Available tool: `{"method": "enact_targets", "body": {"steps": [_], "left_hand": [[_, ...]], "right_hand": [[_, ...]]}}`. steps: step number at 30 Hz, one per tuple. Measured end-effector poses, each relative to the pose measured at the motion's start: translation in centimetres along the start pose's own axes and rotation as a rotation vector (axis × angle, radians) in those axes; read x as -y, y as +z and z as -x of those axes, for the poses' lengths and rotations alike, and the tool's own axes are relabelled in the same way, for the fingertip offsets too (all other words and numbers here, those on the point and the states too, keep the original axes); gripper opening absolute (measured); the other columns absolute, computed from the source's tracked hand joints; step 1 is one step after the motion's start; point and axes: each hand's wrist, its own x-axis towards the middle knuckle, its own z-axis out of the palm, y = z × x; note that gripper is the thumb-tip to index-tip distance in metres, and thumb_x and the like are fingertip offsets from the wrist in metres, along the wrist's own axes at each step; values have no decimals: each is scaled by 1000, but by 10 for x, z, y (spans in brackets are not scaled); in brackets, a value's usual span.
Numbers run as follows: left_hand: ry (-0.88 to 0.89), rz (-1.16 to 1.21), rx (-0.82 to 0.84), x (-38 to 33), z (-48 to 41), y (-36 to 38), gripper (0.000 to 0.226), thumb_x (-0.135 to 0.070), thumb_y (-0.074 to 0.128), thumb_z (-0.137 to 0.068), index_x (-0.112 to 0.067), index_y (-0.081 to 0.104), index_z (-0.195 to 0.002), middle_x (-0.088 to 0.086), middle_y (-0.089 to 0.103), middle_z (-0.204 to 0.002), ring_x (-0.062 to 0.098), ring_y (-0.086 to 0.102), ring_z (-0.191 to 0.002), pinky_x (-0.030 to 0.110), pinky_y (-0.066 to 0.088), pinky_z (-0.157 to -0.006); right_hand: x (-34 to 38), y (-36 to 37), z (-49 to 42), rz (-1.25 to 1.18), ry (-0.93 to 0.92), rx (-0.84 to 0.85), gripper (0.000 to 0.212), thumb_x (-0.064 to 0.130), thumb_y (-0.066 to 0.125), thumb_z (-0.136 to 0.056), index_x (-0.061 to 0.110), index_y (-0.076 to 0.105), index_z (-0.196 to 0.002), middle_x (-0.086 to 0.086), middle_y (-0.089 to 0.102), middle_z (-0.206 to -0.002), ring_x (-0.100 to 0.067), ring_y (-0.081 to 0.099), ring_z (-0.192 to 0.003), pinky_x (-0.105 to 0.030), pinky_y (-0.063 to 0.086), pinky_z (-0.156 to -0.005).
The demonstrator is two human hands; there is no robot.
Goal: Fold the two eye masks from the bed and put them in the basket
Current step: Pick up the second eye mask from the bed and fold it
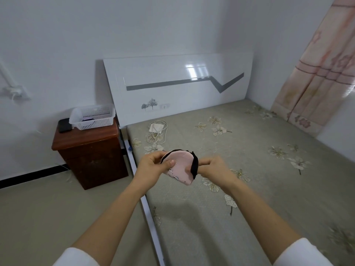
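A pink eye mask [181, 166] with black trim and a black strap is held in the air above the bed's left edge, doubled over on itself. My left hand [153, 165] pinches its left side with the thumb on the pink fabric. My right hand [215, 166] grips the black strap at its right end. The white perforated basket [92, 117] stands on the nightstand to the far left; something dark and purplish lies inside it, too small to identify.
The brown wooden nightstand [90, 148] also carries a black box [64, 125]. A white controller with a coiled cord [157, 131] lies near the glossy white headboard [178, 83]. The floral mattress [249, 169] stretches right toward a pink curtain [317, 73].
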Motion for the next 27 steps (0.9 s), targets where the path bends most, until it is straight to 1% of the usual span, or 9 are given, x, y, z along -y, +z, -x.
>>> {"method": "enact_targets", "body": {"steps": [3, 4, 6, 7, 11, 14, 20, 25, 27], "left_hand": [[-23, 46, -176, 1, -3, 2, 27, -16, 70, -81, -21, 64, -107, -8, 67, -98, 1, 64, -86, 16, 50, -78], [-53, 65, -334, 9, -7, 3, 27, -20, 69, -82, -22, 62, -108, -8, 65, -98, 4, 62, -89, 18, 49, -80], [-110, 123, -549, 20, -5, 7, 11, -22, 66, -84, -20, 64, -95, -5, 64, -90, 11, 60, -86, 22, 48, -79], [-131, 117, -561, 26, 0, 9, 2, -19, 65, -85, -20, 65, -87, -3, 65, -84, 12, 59, -83, 22, 47, -76], [-170, -22, -385, 49, 15, 30, 17, -16, 69, -81, -32, 69, -74, 2, 68, -79, 14, 60, -76, 27, 49, -73], [-122, -69, -324, 51, 14, 45, 24, -15, 69, -81, -36, 68, -70, -4, 57, -69, 7, 52, -65, 17, 42, -63], [-115, -92, -390, 62, 3, 39, 13, -16, 71, -79, -29, 71, -78, -3, 51, -70, 16, 51, -71, 30, 41, -67], [-115, -159, -358, 80, -13, -7, 12, -17, 66, -84, -28, 70, -83, -5, 47, -76, 12, 51, -73, 14, 41, -67], [-117, -203, -358, 88, -23, -33, 8, -17, 64, -86, -18, 71, -87, -6, 46, -78, 9, 50, -72, 4, 38, -63]], "right_hand": [[-3, 7, -5, -278, 117, -54, 17, 19, 75, -76, 6, 76, -87, -10, 76, -96, -15, 68, -83, -39, 50, -89], [-6, 9, -20, -379, 183, -7, 15, 18, 73, -78, 7, 74, -88, -11, 74, -97, -17, 67, -84, -41, 49, -91], [-11, 16, -35, -542, 308, 49, 12, 17, 68, -82, 12, 68, -93, -8, 68, -98, -19, 65, -88, -47, 46, -93], [-16, 19, -37, -611, 347, 49, 11, 17, 66, -83, 13, 66, -94, -7, 67, -97, -19, 64, -90, -50, 45, -94], [-26, 30, -37, -787, 415, 51, 4, 19, 63, -86, 16, 64, -89, -4, 66, -88, -19, 64, -90, -61, 41, -94], [-26, 38, -37, -837, 416, 58, 4, 20, 62, -87, 16, 64, -87, -4, 64, -86, -19, 64, -88, -61, 42, -95], [-22, 67, -50, -868, 425, 94, 10, 19, 59, -88, 13, 64, -82, -5, 61, -82, -20, 63, -78, -63, 38, -101], [-14, 87, -84, -844, 442, 58, 9, 19, 58, -89, 15, 64, -84, -6, 61, -89, -20, 63, -86, -65, 40, -97], [-10, 99, -103, -836, 447, 48, 10, 14, 57, -88, 18, 65, -84, -6, 62, -89, -20, 64, -88, -64, 40, -99]]}}
